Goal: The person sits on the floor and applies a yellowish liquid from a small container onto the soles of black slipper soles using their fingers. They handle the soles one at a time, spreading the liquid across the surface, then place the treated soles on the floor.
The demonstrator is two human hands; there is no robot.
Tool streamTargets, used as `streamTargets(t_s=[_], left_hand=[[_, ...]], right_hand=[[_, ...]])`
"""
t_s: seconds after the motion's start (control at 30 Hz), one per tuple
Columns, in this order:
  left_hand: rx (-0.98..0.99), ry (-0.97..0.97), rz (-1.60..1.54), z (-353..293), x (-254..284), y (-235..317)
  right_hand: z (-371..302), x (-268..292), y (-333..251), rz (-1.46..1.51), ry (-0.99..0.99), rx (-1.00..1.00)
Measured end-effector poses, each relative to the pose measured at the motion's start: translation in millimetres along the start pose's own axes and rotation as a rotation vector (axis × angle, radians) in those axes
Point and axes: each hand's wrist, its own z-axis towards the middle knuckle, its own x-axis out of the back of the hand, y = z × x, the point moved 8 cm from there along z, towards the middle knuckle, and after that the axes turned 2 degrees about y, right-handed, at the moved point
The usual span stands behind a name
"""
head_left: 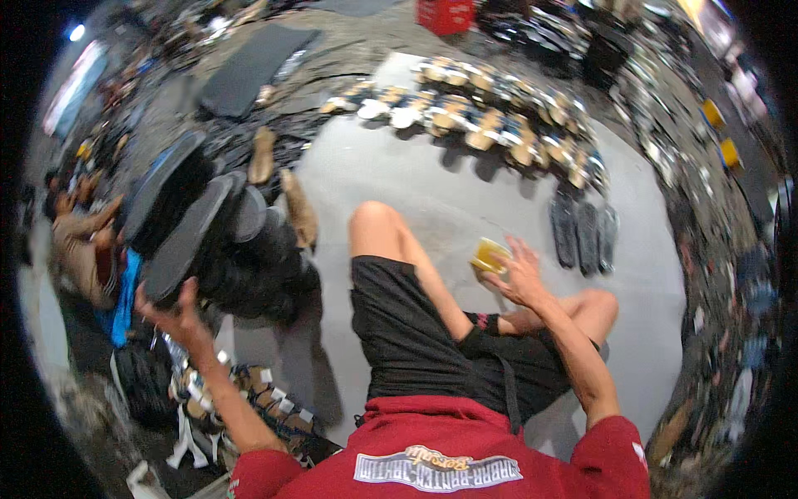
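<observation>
My left hand [179,320] reaches out to the left, thumb and fingers around the lower end of a black shoe sole [189,241]. That sole leans against a large pile of black soles [258,266]. In front of my folded legs, my right hand [525,279] holds a small yellow block or tub [490,255] between thumb and fingers; blur hides its exact kind. Dark grey soles [587,237] lie side by side to the right of that hand. Tan-topped sandals or footbeds [484,129] stand in curved rows at the far side of the grey mat [399,175].
Two tan insoles [298,208] rest beside the black pile. Several strapped sandals [266,399] lie near my left forearm. Another person [87,233] sits at the far left. A dark flat slab [258,71] and a red container [445,15] are farther back.
</observation>
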Motion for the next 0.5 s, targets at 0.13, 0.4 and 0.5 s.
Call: streamTargets(t_s=[0.13, 0.4, 0.5], left_hand=[[0.222, 0.11, -0.544, 24, 29, -17], [0.607, -0.436, -1.372, -71, -110, 114], [1.182, -0.426, -1.461, -157, -166, 84]], right_hand=[[3, -19, -3, 0.015, 0.001, -0.064], [-8, -12, 10, 0.158, 0.199, -0.197], [-13, -18, 31, 0.216, 0.245, -0.259]])
